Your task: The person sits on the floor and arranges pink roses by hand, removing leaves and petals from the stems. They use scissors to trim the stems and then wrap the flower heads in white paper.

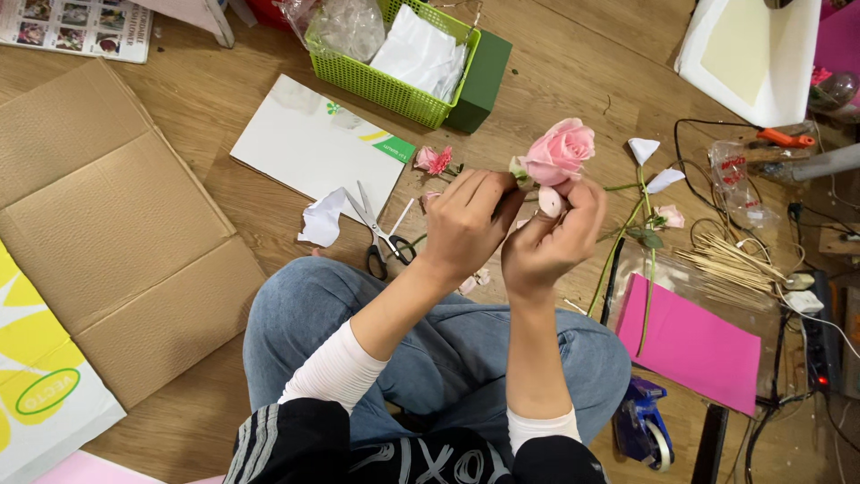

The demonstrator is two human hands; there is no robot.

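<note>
A person seated cross-legged on a wooden floor (555, 54) works a pale pink rose bloom (561, 151) held up over the knees. The left hand (466, 224) is curled shut around the base of the flower, fingers pressed together just under the head, where a bit of green shows. The right hand (548, 237) pinches a loose outer pink petal (550, 201) between thumb and fingertips, directly below the bloom.

The step in hand looks like stripping outer petals; it would go best with the grip kept low at the base so the head is not crushed, and each petal drawn down and away at its root, not torn across.

The rose sits above and between both hands, touching each.

Left of the rose, on the floor, lie black-handled steel scissors (376, 233) beside a torn scrap of white paper (321, 220) and a white card sheet (309, 143); a small pink flower head (434, 159) lies near. Above and left of the rose stands a green plastic basket (394, 90). Right of the rose lie green stems (627, 233), thin wooden sticks (726, 255) and, lower down, a magenta paper sheet (694, 345).
</note>
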